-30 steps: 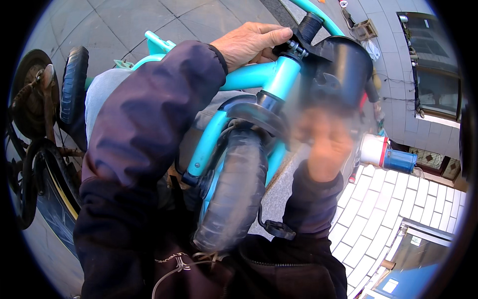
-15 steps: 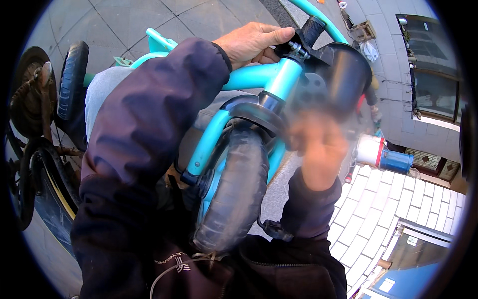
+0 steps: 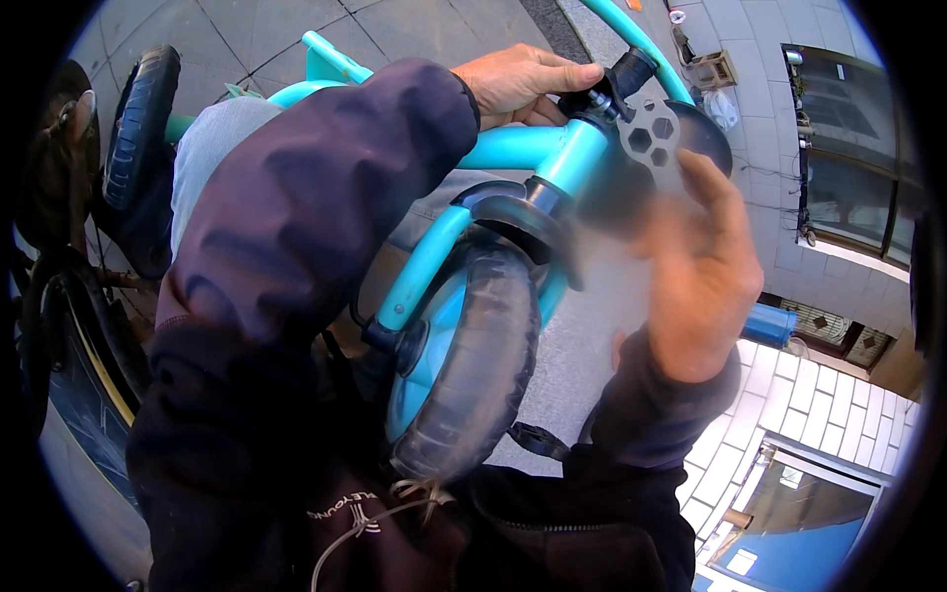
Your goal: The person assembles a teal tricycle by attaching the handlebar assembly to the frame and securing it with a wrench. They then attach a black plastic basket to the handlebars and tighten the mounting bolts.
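A turquoise child's cycle frame [image 3: 570, 160] is tilted in front of me, its front wheel [image 3: 483, 365] with black tyre toward my body. My left hand [image 3: 523, 84] is closed round the black clamp at the top of the head tube, thumb laid along it. A bolt [image 3: 602, 102] sticks out of this clamp. A flat grey wrench with hexagonal holes [image 3: 651, 131] is beside the bolt; whether it touches cannot be made out. My right hand [image 3: 705, 276], partly smeared by motion, holds the wrench's lower end. Behind the wrench is a black rounded part [image 3: 712, 143].
A turquoise handlebar tube [image 3: 641, 44] curves away at the top. Another black-tyred wheel [image 3: 143, 128] and a dark bicycle [image 3: 74, 335] stand at the left. Beyond my right arm are a blue container [image 3: 769, 326] and a white brick wall [image 3: 799, 395].
My right hand has moved up and right, swinging the wrench upward beside the bolt. My left hand stays on the clamp. The cycle has shifted slightly rightward in view.
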The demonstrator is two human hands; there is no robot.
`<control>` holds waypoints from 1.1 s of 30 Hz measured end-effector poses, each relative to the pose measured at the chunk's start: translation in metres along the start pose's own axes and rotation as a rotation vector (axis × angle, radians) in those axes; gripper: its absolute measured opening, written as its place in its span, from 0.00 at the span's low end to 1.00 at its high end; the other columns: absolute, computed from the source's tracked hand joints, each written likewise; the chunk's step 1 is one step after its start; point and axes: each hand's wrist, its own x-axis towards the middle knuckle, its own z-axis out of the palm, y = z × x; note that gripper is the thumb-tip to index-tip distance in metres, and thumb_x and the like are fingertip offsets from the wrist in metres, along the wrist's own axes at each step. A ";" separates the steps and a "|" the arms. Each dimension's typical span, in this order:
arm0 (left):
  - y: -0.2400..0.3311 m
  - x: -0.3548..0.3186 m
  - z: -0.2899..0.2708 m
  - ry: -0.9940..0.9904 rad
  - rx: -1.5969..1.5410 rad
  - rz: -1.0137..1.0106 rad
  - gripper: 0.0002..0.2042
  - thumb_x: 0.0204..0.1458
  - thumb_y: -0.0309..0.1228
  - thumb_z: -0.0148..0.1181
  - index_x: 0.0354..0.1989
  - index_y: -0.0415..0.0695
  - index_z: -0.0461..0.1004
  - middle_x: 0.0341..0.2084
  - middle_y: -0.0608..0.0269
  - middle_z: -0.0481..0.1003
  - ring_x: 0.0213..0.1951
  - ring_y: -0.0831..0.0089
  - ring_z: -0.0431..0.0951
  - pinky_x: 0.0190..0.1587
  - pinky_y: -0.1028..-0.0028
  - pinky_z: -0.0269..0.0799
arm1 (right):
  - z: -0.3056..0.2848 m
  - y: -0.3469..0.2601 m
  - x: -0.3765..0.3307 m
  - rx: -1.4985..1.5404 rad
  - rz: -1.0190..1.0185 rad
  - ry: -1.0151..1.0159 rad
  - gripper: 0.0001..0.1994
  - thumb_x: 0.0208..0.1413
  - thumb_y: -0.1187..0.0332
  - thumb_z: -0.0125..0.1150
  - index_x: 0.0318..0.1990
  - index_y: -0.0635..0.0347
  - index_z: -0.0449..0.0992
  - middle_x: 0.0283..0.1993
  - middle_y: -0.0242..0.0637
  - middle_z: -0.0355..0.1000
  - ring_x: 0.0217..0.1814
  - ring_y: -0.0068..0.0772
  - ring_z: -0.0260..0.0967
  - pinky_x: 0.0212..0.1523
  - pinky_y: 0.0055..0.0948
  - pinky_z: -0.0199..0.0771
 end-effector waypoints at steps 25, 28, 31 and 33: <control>-0.005 0.006 0.004 -0.015 0.010 -0.034 0.30 0.59 0.47 0.62 0.60 0.34 0.69 0.42 0.48 0.79 0.40 0.60 0.84 0.40 0.70 0.84 | 0.047 0.027 0.008 -0.701 -0.199 -0.002 0.13 0.60 0.70 0.52 0.49 0.64 0.77 0.24 0.59 0.74 0.29 0.62 0.75 0.31 0.52 0.74; -0.003 0.005 0.006 -0.004 0.006 -0.043 0.30 0.59 0.46 0.62 0.61 0.33 0.68 0.43 0.47 0.79 0.40 0.60 0.84 0.39 0.69 0.84 | 0.047 0.035 0.008 -0.736 -0.193 -0.049 0.13 0.60 0.69 0.52 0.46 0.66 0.78 0.24 0.59 0.73 0.29 0.63 0.75 0.31 0.53 0.74; -0.001 0.005 0.006 0.000 0.017 -0.044 0.30 0.60 0.46 0.61 0.61 0.33 0.67 0.43 0.45 0.79 0.39 0.60 0.84 0.38 0.70 0.85 | 0.035 0.035 0.004 -0.754 -0.199 -0.043 0.12 0.59 0.69 0.53 0.44 0.67 0.79 0.24 0.58 0.73 0.29 0.61 0.75 0.31 0.50 0.75; -0.001 0.005 0.006 0.009 0.031 -0.063 0.30 0.60 0.46 0.61 0.61 0.32 0.67 0.43 0.43 0.78 0.39 0.59 0.84 0.38 0.70 0.85 | 0.027 0.033 0.003 -0.716 -0.193 -0.030 0.12 0.59 0.69 0.54 0.44 0.67 0.80 0.23 0.57 0.73 0.27 0.59 0.76 0.31 0.48 0.75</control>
